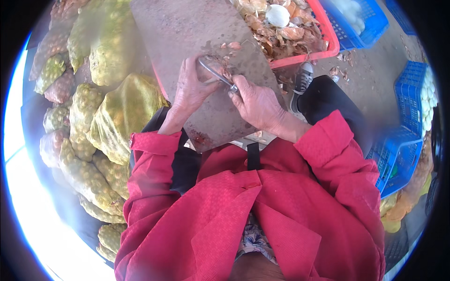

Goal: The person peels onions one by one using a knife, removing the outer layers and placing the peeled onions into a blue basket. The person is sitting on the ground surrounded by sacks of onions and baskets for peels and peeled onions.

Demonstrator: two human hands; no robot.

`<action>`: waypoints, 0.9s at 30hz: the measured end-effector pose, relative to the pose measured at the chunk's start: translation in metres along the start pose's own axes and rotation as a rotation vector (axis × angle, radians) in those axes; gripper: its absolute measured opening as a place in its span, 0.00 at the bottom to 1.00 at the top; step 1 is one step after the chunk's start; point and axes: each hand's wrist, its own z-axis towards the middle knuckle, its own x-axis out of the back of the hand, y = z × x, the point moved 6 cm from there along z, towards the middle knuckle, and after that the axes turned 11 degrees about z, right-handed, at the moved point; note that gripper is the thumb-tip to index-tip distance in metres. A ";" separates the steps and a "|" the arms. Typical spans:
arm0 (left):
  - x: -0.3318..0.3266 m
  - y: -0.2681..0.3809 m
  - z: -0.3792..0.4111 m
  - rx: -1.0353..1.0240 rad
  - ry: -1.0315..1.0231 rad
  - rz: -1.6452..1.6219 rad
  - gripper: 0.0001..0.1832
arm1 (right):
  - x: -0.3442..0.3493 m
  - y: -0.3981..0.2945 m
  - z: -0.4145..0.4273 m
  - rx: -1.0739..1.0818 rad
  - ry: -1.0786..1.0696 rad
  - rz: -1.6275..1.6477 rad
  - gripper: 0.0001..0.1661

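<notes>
My right hand (258,102) grips a small knife (215,73) by its handle, with the thin, curved metal blade pointing up and to the left. The blade lies across an onion (203,74) with brownish skin, mostly hidden by my fingers and the blade. My left hand (191,84) is curled around that onion, its thumb stretched towards the knife. Both hands are over a worn, stained board (175,31) between my knees. Loose pieces of onion skin (233,45) lie on the board just beyond the knife.
A red crate (334,42) at the upper right holds onion skins and a peeled white onion (277,15). Blue crates (378,26) of pale onions stand along the right. Mesh sacks (123,116) of onions are piled at left. A sneaker (304,77) shows beside the board.
</notes>
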 end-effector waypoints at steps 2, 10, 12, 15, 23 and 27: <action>-0.001 0.001 0.001 0.014 0.017 0.004 0.40 | 0.002 0.003 0.001 -0.032 -0.012 -0.014 0.14; -0.001 -0.002 0.004 -0.024 -0.017 0.021 0.39 | 0.010 0.043 0.015 -0.357 0.054 0.066 0.18; 0.000 -0.001 0.002 -0.039 -0.012 0.012 0.38 | 0.012 0.036 0.019 -0.280 0.060 0.159 0.20; -0.001 0.003 0.001 0.004 -0.058 0.062 0.38 | 0.021 0.015 0.033 -0.180 0.096 0.223 0.24; 0.004 0.018 -0.012 -0.122 -0.042 -0.070 0.41 | 0.021 0.019 0.057 -0.104 0.179 0.274 0.17; 0.000 0.013 -0.015 -0.116 -0.087 -0.222 0.42 | 0.025 0.037 0.054 -0.348 0.161 0.526 0.15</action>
